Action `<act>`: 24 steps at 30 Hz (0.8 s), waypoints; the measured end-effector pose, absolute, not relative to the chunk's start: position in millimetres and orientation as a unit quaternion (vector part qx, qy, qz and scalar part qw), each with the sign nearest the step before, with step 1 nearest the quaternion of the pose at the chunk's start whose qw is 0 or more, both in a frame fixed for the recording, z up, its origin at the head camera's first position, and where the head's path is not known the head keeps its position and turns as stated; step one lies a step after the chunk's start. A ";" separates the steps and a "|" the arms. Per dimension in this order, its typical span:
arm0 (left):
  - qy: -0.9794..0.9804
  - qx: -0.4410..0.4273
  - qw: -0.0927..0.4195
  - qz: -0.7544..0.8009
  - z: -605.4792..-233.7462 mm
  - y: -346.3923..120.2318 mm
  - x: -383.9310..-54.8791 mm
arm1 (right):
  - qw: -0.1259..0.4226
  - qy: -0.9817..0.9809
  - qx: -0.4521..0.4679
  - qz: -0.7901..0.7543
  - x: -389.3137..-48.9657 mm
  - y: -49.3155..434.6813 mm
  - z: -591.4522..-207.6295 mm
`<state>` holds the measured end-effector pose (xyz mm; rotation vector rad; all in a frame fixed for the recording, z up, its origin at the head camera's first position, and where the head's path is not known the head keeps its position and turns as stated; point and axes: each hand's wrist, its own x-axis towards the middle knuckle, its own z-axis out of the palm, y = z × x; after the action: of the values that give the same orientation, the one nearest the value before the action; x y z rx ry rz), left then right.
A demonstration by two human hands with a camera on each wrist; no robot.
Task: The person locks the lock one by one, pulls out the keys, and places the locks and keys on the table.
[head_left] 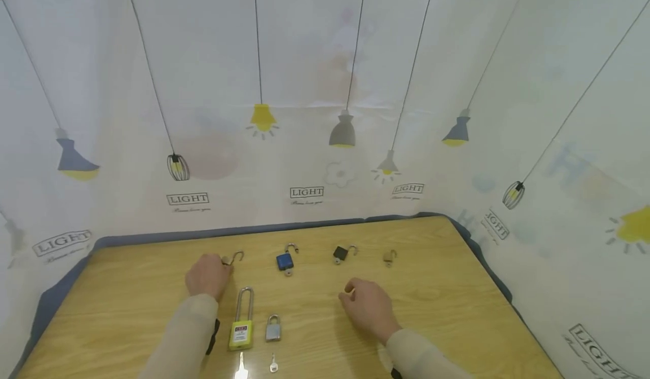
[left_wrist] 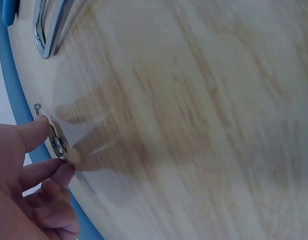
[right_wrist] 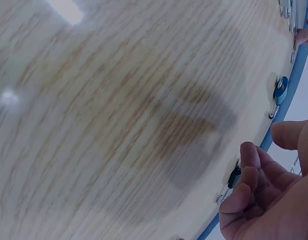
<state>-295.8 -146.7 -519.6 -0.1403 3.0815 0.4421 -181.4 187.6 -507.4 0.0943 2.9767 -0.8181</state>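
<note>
At the left, my left hand (head_left: 207,276) pinches a small padlock between thumb and fingers. Its raised shackle (head_left: 237,255) points away to the right in the head view, while the fingers hide most of its body (left_wrist: 57,144). My right hand (head_left: 369,308) hovers over the table with loosely curled fingers, holding nothing. Beyond it lie a black padlock (head_left: 340,253) and a small brass padlock (head_left: 388,257), both with shackles open. Between the hands is a blue padlock (head_left: 285,261), its shackle open and a key at its lower end.
Nearer the front lie a yellow long-shackle padlock (head_left: 241,334) and a silver padlock (head_left: 273,331), both with shackles closed. Below each is a key, one bright with glare (head_left: 241,368), the other small (head_left: 273,364). A printed curtain (head_left: 304,159) surrounds the wooden table (head_left: 447,311).
</note>
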 end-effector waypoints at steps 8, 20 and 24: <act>0.994 -0.037 0.002 0.103 -518.8 -142.1 -302.2 | 0.029 0.966 0.024 -0.254 -179.6 184.6 -508.4; 0.983 -0.045 0.004 0.179 -515.9 -144.6 -296.2 | 0.021 0.970 0.018 -0.241 -178.3 181.7 -506.0; 0.976 -0.049 0.009 0.213 -517.4 -148.2 -294.8 | 0.020 0.970 0.011 -0.241 -178.5 182.3 -505.6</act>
<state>-294.8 -148.2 -517.4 -0.1545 3.0489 0.6646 -178.5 182.3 -505.6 0.0357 3.0106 -0.7465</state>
